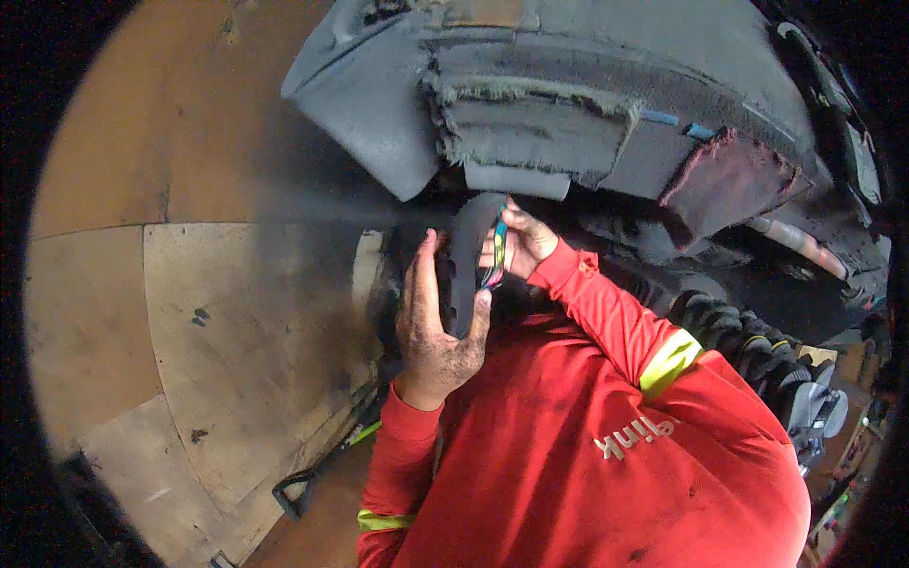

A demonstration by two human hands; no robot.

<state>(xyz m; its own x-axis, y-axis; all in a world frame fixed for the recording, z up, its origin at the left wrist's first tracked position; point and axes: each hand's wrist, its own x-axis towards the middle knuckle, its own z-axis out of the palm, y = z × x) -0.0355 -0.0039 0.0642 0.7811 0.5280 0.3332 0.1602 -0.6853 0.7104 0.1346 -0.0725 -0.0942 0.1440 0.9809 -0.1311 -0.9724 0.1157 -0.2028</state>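
A dark grey, curved shoe sole (466, 248) stands on edge between my hands, with a multicoloured strip (498, 248) along its right side. My left hand (438, 352) is around its lower end, fingers up along the left side and thumb on the right. With bent fingers, my right hand (530, 244) grips the upper right side by the coloured strip. The sole's top end reaches close to a smooth grey flap (516, 182); whether they touch, I cannot tell. Shadow hides what lies behind the sole.
Above my hands bulges a dusty grey hood with a frayed cloth patch (540, 128). A reddish frayed cloth (729, 185) hangs to its right. Dark footwear pieces (739, 331) are stacked by my right arm. Wooden panels (237, 331) fill the left, with a black handle-like loop (292, 494) below.
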